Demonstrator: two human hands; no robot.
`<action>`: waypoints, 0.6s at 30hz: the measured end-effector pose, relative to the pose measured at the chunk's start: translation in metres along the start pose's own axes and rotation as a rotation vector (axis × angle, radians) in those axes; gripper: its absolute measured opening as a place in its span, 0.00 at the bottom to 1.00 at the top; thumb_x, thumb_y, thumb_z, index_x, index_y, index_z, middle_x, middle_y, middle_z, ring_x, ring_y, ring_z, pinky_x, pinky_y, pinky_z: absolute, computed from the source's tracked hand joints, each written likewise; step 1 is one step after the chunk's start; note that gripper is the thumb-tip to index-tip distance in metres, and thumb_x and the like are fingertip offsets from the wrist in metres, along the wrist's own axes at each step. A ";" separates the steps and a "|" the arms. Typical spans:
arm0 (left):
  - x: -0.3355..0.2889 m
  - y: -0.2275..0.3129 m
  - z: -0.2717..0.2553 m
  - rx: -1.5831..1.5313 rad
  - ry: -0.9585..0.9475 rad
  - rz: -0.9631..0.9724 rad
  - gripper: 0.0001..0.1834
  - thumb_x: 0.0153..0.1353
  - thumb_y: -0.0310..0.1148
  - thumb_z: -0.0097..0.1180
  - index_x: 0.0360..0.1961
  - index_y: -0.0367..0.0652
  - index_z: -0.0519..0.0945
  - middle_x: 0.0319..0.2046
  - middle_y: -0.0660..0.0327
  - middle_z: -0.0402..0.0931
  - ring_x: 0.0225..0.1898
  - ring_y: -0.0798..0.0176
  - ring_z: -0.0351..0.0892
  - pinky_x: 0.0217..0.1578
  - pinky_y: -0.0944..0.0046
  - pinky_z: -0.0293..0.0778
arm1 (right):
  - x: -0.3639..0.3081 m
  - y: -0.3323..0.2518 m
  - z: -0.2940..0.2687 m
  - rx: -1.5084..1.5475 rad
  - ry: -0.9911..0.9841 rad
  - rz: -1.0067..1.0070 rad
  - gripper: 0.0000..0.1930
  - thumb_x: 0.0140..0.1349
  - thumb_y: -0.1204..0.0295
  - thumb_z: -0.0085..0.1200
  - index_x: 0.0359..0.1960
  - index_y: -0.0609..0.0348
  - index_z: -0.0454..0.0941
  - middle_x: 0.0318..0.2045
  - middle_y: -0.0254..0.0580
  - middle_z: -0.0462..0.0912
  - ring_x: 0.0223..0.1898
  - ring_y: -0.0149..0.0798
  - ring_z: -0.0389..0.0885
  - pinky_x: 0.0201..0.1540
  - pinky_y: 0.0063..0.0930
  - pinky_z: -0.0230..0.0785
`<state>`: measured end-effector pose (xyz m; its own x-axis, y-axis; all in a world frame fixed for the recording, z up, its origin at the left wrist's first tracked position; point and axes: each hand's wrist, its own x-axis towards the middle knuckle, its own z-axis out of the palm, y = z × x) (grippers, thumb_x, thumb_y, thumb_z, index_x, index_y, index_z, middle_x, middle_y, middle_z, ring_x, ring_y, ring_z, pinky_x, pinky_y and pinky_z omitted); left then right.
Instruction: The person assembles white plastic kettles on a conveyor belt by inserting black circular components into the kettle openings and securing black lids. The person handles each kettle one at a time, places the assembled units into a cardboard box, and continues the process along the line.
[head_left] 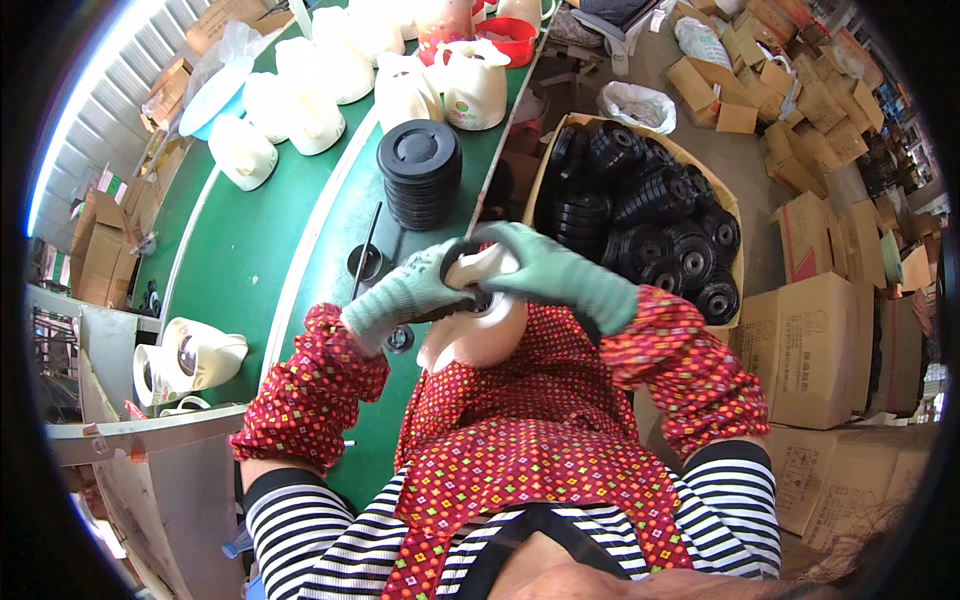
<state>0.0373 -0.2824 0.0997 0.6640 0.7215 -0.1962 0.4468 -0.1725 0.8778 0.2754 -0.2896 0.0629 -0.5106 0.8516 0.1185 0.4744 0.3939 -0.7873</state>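
In front of my waist I hold a cream-pink plastic jug body, the same shape as the pitchers on the belt. My left hand, in a grey-green glove, wraps the jug's left side near its opening. From the other side my gloved right hand grips the upper part, its fingers curled over the rim. The jug lies tilted, and the gloves cover part of it. Just beyond my hands stands a stack of black round lids. Near my left hand are a small black cup with a thin rod and a small black cap.
The green conveyor belt carries several cream jugs and a red basin at its far end. Two more jugs sit at the left. To my right is a carton of black round bases; stacked cardboard boxes stand beyond.
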 end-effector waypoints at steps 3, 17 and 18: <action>-0.027 -0.016 0.006 -0.352 -0.007 -0.152 0.44 0.55 0.35 0.75 0.72 0.38 0.68 0.58 0.57 0.78 0.60 0.64 0.75 0.64 0.59 0.70 | -0.036 -0.005 -0.024 0.681 0.062 0.439 0.31 0.77 0.56 0.49 0.75 0.57 0.60 0.54 0.38 0.78 0.54 0.34 0.78 0.59 0.33 0.72; -0.060 0.024 0.061 -0.071 0.393 0.170 0.35 0.66 0.31 0.58 0.74 0.38 0.65 0.70 0.43 0.68 0.71 0.46 0.68 0.71 0.53 0.62 | -0.072 0.063 0.046 0.672 0.295 0.350 0.26 0.79 0.50 0.45 0.62 0.59 0.79 0.53 0.40 0.86 0.50 0.32 0.83 0.56 0.32 0.75; -0.058 0.021 0.065 -0.121 0.395 0.169 0.35 0.67 0.32 0.58 0.74 0.37 0.65 0.70 0.43 0.68 0.71 0.45 0.68 0.71 0.53 0.61 | -0.064 0.070 0.039 0.846 0.334 0.461 0.26 0.78 0.50 0.46 0.61 0.59 0.80 0.52 0.40 0.86 0.49 0.33 0.83 0.55 0.32 0.76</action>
<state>0.0475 -0.3711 0.1014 0.4307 0.8951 0.1157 0.2628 -0.2470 0.9327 0.3134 -0.3298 -0.0236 -0.1186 0.9627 -0.2432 -0.1543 -0.2598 -0.9532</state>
